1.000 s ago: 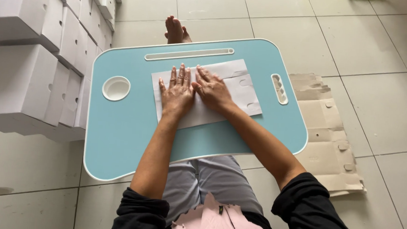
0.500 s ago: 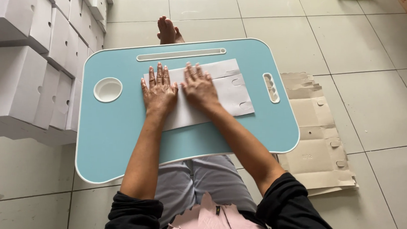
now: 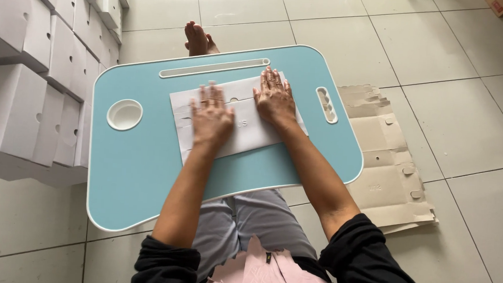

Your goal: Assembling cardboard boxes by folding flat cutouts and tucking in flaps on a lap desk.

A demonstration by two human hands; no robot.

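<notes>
now both hands lie flat on a white flat cardboard sheet [image 3: 238, 121] in the middle of a light blue lap bench [image 3: 141, 170]. the left hand [image 3: 211, 117] presses on the left half of the sheet, fingers [image 3: 208, 94] spread and stretched out, grasping nothing. the right hand [image 3: 275, 97] presses on the upper right part, fingers also open and flat. the bench has a round cup hole [image 3: 124, 114] at its left and a long slot [image 3: 214, 68] along its far edge. folded white boxes [image 3: 31, 78] are stacked on the floor to the left. brown flat cardboard pieces [image 3: 391, 166] lie on the floor to the right, partly under the bench. a bare foot [image 3: 198, 39] shows past the far edge
</notes>
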